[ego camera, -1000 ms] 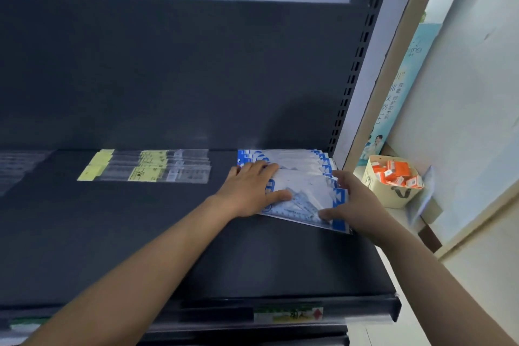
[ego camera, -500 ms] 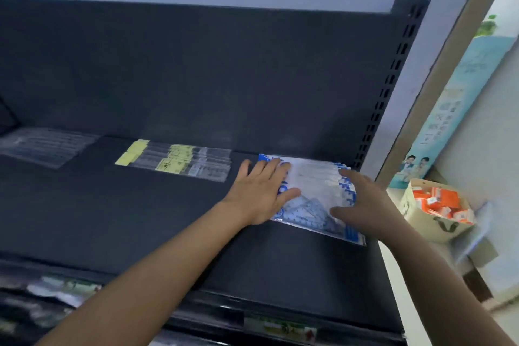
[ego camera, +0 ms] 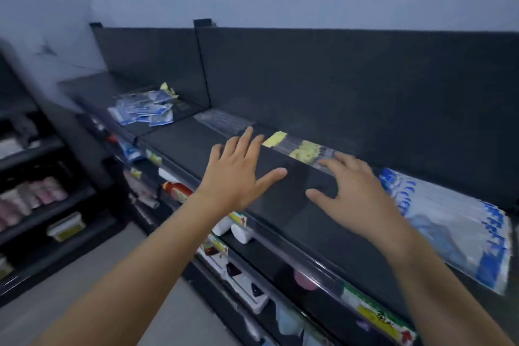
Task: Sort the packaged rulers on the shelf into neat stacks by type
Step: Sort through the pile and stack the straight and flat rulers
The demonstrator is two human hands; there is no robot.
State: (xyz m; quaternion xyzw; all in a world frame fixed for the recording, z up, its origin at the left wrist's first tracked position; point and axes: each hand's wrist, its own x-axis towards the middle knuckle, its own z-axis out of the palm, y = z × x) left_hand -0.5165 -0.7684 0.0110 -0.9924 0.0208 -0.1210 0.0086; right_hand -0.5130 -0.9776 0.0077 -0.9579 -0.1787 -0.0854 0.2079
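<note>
Left hand (ego camera: 236,174) and right hand (ego camera: 356,199) hover over the dark shelf (ego camera: 179,143), fingers spread and relaxed, holding nothing. A neat blue-and-white ruler stack (ego camera: 455,222) lies at the right, just beside the right hand. Yellow-labelled rulers (ego camera: 303,149) lie just beyond the fingertips; loose blue packs (ego camera: 143,111) sit jumbled far left.

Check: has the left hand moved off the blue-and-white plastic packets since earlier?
Yes. The left hand moved leftward off the blue-and-white plastic packets, now by the yellow-labelled clear ruler packs.
</note>
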